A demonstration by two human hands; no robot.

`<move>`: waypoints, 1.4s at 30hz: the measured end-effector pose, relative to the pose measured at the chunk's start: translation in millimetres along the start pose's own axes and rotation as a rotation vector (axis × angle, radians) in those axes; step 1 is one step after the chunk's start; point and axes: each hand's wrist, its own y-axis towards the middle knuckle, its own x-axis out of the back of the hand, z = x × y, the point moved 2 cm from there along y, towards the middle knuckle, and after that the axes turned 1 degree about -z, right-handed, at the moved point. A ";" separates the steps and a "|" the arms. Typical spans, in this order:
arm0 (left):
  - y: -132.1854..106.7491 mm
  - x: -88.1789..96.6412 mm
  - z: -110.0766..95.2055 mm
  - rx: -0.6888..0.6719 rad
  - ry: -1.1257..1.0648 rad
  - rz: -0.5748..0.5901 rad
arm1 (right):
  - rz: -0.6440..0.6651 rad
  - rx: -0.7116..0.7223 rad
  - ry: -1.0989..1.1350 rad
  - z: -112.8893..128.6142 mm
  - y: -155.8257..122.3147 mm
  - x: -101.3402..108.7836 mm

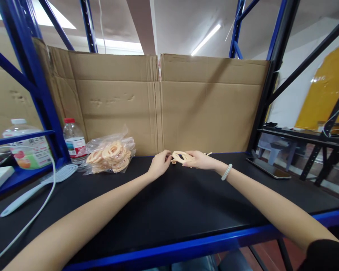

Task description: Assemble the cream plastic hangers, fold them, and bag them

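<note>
My left hand (pixel 159 164) and my right hand (pixel 199 160) meet at the far middle of the black shelf top (pixel 172 210), just in front of the cardboard wall (pixel 164 101). Between them they hold a thin, pale wooden ring-shaped piece (pixel 180 157). The left fingers pinch its left end. The right fingers curl round its right side. A white bead bracelet (pixel 226 172) circles my right wrist. A clear plastic bag of similar pale wooden rings (pixel 110 154) lies to the left of my hands.
A water bottle with a red cap (pixel 74 142) stands beside the bag. A larger bottle (pixel 26 148) sits behind the blue upright (pixel 35 86). A pale brush-like tool (pixel 36 188) and a white cable (pixel 31 222) lie at left. A phone (pixel 268 168) rests at right.
</note>
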 end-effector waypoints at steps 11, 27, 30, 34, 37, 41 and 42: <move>-67.4 30.4 -18.9 -0.095 -0.206 0.309 | -0.009 0.173 0.228 9.6 -21.4 -34.0; -66.4 28.9 -17.3 0.469 -0.852 -0.013 | -0.268 -0.072 0.715 -17.4 -15.1 -23.0; -65.5 32.1 -18.3 0.452 -0.903 0.050 | -0.288 -0.068 0.879 -21.6 -14.5 -21.6; -65.7 36.5 -28.7 0.454 -1.049 0.371 | -0.227 -0.054 0.937 -19.5 -15.6 -30.9; -66.6 36.3 -31.8 0.456 -1.063 0.515 | -0.202 -0.015 0.910 -12.7 -17.3 -44.6; -70.2 27.9 -26.5 0.448 -0.921 0.497 | -0.187 0.067 0.754 -2.3 -21.0 -58.0; -71.6 25.4 -25.9 0.429 -0.897 0.508 | -0.176 0.091 0.703 -0.3 -22.0 -59.6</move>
